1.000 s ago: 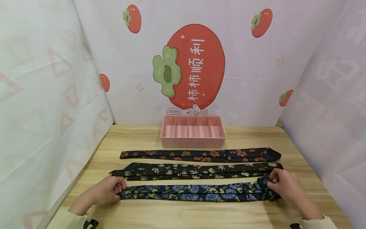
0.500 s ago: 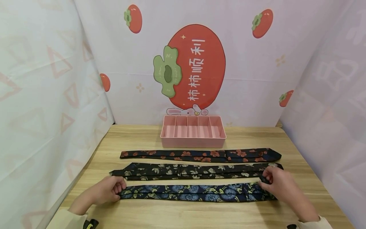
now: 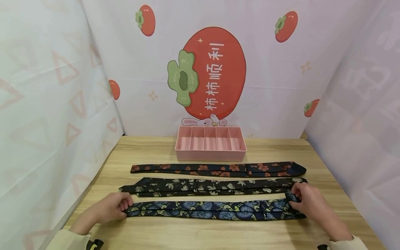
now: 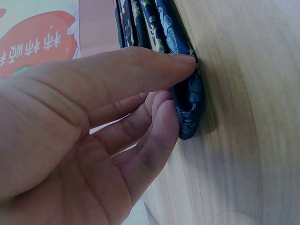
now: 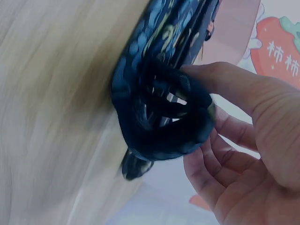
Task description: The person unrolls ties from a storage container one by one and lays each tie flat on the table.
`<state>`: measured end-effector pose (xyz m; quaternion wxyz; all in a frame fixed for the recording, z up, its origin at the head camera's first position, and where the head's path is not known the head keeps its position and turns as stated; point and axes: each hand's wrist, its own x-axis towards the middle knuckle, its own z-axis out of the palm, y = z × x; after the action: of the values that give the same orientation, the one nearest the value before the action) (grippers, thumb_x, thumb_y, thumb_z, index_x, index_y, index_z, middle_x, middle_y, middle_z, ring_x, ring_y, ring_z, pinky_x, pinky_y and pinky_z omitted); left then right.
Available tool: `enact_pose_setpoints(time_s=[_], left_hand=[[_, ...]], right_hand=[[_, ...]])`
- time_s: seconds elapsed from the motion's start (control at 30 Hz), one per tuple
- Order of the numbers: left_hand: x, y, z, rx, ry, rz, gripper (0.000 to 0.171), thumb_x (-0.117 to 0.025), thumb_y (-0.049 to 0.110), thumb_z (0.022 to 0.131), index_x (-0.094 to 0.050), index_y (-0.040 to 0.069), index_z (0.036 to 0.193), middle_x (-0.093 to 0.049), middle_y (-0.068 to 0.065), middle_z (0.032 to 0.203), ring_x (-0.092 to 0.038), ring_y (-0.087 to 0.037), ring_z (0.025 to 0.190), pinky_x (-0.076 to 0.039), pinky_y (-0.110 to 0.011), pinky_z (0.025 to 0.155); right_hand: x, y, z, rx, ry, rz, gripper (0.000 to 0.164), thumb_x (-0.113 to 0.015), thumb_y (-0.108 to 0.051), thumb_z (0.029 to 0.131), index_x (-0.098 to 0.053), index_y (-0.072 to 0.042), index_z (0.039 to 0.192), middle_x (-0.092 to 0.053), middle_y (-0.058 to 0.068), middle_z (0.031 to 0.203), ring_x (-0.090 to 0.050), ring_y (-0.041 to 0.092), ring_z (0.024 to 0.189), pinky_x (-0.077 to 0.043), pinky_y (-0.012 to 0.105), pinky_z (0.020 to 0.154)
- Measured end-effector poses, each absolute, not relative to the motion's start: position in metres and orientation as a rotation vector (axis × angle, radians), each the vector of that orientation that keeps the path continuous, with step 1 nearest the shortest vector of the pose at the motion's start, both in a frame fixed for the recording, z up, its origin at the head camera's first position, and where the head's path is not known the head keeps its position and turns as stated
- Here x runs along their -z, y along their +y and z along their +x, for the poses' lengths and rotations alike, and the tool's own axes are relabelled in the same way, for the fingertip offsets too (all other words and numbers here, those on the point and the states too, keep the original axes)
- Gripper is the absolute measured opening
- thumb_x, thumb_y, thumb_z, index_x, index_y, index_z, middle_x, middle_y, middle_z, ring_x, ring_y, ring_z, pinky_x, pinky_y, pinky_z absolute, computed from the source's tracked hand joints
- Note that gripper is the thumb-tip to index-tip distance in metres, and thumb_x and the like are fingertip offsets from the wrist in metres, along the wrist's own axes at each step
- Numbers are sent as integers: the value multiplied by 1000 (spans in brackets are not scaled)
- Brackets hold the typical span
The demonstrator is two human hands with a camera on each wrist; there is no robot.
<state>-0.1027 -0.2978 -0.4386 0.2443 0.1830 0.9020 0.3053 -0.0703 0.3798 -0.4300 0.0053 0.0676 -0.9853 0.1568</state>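
Note:
A dark blue necktie with blue flowers and yellow figures (image 3: 200, 210) lies across the wooden table, nearest to me. My left hand (image 3: 113, 208) pinches its left end; in the left wrist view, thumb and fingers bracket the folded fabric (image 4: 190, 108). At the other end, my right hand (image 3: 312, 203) holds the tie's tip, which is curled back over itself. The right wrist view shows this part as a loop (image 5: 164, 145) between thumb and fingers. Just beyond lies a black necktie with pale flowers (image 3: 218, 187), close to my right fingers.
Farther back lies a third dark necktie with red-orange flowers (image 3: 203, 169). Behind it stands a pink box (image 3: 210, 155) divided into several compartments, against the persimmon-printed backdrop (image 3: 265, 86). Cloth walls (image 3: 47, 121) rise on both sides of the table (image 3: 187, 234).
My right hand first shifted left with the tie's end, then slightly back right, its fold changing shape. My left hand and its end of the tie have slid a little left.

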Motion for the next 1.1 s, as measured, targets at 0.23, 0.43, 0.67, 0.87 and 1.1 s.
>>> enact_pose_setpoints(time_s=[0.23,0.43,0.67,0.87,1.1], left_hand=[[439,-304,-102,-831,2481,470,30,-79,-7,78,-63,6,100,-58,-2,87,-50,-6,77,-47,-24,67],[439,-305,-101,-847,2468,447,30,-79,-7,79,-63,7,100,-57,-2,88,-49,-7,77,-46,-25,67],[437,-306,-101,-829,2477,454,30,-79,-6,79,-63,6,100,-58,-2,88,-50,-7,77,-46,-25,67],[435,-308,-100,-830,2478,421,29,-80,-6,80,-63,6,101,-58,-3,88,-50,-8,77,-46,-25,67],[437,-313,-100,-824,2499,396,30,-82,-6,79,-63,6,100,-58,-2,88,-50,-8,77,-47,-25,67]], right_hand=[[431,397,-76,-521,-3088,158,30,-91,-6,74,-65,-5,89,-63,1,81,-55,12,73,-48,28,61],[438,408,-76,-526,-3097,106,25,-89,-8,77,-66,-5,87,-64,0,80,-55,11,72,-46,28,61],[434,398,-71,-480,-3079,125,24,-88,-18,82,-68,-6,89,-60,-2,77,-49,9,69,-42,27,59],[428,382,-72,-441,-3111,203,39,-93,-34,78,-70,-6,92,-63,-1,82,-52,8,71,-47,29,61],[423,393,-71,-501,-3117,179,21,-86,-6,81,-68,-3,91,-65,0,82,-56,9,71,-48,27,59]])
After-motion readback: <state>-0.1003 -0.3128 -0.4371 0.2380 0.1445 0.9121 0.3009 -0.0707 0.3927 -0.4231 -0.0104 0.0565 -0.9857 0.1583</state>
